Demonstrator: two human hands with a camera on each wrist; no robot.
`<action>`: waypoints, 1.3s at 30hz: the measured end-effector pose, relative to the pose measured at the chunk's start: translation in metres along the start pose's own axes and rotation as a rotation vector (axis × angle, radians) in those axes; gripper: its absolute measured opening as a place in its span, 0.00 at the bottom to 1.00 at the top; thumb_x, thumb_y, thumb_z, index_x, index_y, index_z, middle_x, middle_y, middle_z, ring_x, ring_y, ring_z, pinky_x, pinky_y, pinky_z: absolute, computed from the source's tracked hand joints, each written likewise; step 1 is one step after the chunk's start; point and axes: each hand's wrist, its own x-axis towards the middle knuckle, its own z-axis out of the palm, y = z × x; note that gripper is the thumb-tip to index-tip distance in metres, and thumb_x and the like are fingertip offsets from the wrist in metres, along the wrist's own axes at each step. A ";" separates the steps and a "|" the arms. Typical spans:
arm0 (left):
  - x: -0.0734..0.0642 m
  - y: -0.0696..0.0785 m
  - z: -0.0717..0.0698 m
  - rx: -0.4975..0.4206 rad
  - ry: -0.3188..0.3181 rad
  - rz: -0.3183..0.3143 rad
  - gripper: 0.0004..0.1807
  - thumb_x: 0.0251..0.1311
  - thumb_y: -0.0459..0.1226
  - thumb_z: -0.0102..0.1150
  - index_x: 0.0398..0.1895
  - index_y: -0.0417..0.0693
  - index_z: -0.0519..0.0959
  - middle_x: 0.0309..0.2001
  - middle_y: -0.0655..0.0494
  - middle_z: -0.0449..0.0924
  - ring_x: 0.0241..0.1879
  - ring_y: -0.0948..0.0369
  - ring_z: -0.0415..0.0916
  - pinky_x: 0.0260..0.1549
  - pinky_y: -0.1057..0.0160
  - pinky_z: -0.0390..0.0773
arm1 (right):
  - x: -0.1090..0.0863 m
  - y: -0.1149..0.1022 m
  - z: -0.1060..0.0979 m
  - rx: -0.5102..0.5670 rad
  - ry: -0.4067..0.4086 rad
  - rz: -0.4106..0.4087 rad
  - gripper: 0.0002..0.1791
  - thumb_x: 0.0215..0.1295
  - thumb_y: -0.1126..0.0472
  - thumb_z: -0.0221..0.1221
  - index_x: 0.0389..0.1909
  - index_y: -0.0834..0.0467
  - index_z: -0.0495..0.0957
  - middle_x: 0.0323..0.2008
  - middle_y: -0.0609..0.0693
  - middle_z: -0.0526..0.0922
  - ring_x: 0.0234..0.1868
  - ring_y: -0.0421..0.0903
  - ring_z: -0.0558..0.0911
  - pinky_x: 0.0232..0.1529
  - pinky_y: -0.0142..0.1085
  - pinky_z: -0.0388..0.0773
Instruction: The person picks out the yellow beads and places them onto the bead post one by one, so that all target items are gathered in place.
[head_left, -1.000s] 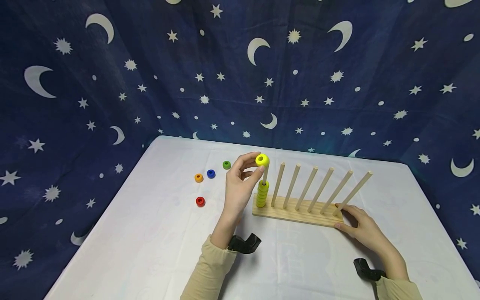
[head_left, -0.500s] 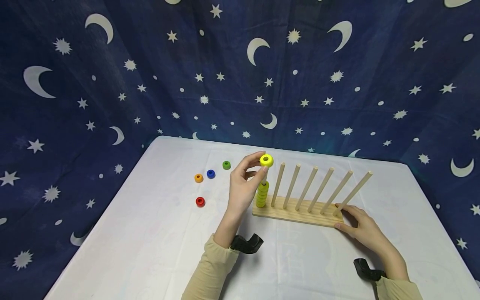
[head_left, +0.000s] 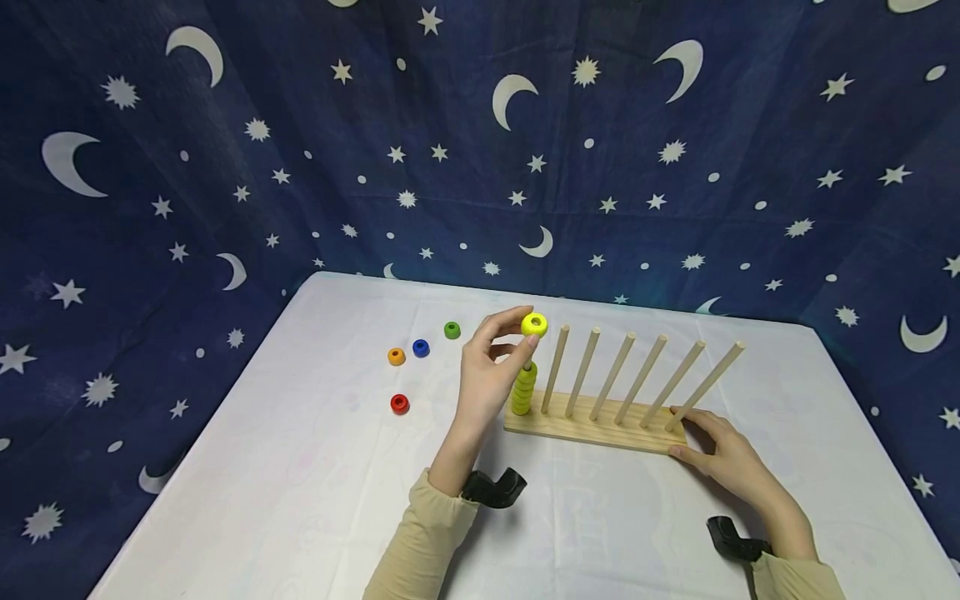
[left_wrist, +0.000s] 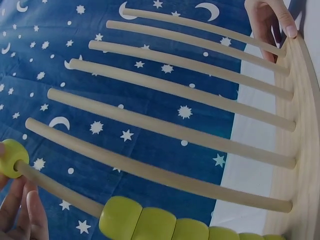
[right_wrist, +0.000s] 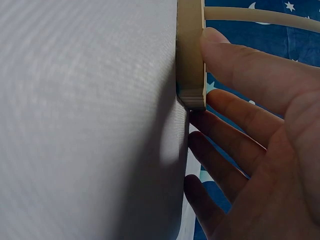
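A wooden peg rack (head_left: pixel 600 429) with a row of upright pegs stands on the white table. Between thumb and fingers, my left hand (head_left: pixel 487 362) pinches a yellow bead (head_left: pixel 534 325) at the top of the leftmost peg. In the left wrist view the tip of that peg (left_wrist: pixel 60 190) enters the hole of the held bead (left_wrist: pixel 14 157). Lower on the same peg sits a stack of several yellow beads (head_left: pixel 523 390). At the rack's right end my right hand (head_left: pixel 723 454) grips the base (right_wrist: pixel 192 55), thumb at the front corner and fingers around the end.
Left of the rack lie loose beads: green (head_left: pixel 452 330), blue (head_left: pixel 421 348), orange (head_left: pixel 396 357) and red (head_left: pixel 400 404). The other pegs (head_left: pixel 611 375) carry no beads. A dark blue cloth (head_left: pixel 450 150) with moons and stars hangs behind the table.
My left hand has moved slightly right with the yellow bead, then lowered it a little at the peg's top. The right hand and the rack stay put.
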 end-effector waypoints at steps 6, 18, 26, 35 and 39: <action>0.000 0.000 -0.005 -0.013 0.008 -0.008 0.15 0.59 0.34 0.63 0.50 0.45 0.80 0.48 0.49 0.81 0.48 0.57 0.77 0.43 0.67 0.75 | 0.000 0.001 0.000 0.002 0.008 -0.009 0.36 0.55 0.52 0.68 0.62 0.63 0.69 0.60 0.68 0.72 0.63 0.71 0.65 0.58 0.67 0.59; 0.001 -0.001 -0.015 -0.007 0.012 -0.029 0.12 0.60 0.34 0.61 0.47 0.45 0.81 0.44 0.46 0.83 0.44 0.62 0.77 0.44 0.64 0.75 | -0.002 -0.002 0.000 0.009 -0.002 0.003 0.36 0.56 0.52 0.67 0.63 0.62 0.69 0.61 0.68 0.71 0.63 0.71 0.64 0.58 0.68 0.58; 0.004 -0.003 -0.021 0.016 0.004 -0.071 0.12 0.61 0.35 0.61 0.47 0.47 0.81 0.44 0.47 0.83 0.43 0.63 0.77 0.44 0.65 0.75 | 0.000 -0.003 0.000 0.013 0.006 -0.004 0.34 0.58 0.51 0.66 0.62 0.63 0.69 0.61 0.69 0.71 0.63 0.71 0.64 0.58 0.68 0.59; 0.001 -0.018 -0.023 0.038 -0.020 -0.151 0.13 0.62 0.35 0.60 0.49 0.43 0.80 0.46 0.44 0.83 0.45 0.59 0.77 0.45 0.63 0.75 | -0.003 -0.004 -0.011 0.031 -0.038 0.055 0.30 0.71 0.50 0.51 0.65 0.67 0.65 0.63 0.70 0.68 0.65 0.74 0.62 0.57 0.69 0.60; 0.001 -0.027 -0.030 0.110 -0.044 -0.180 0.12 0.63 0.37 0.59 0.48 0.46 0.81 0.45 0.47 0.84 0.46 0.57 0.78 0.47 0.59 0.76 | -0.003 -0.002 -0.019 0.000 -0.018 0.071 0.32 0.71 0.48 0.52 0.66 0.67 0.64 0.63 0.71 0.68 0.64 0.74 0.62 0.56 0.70 0.60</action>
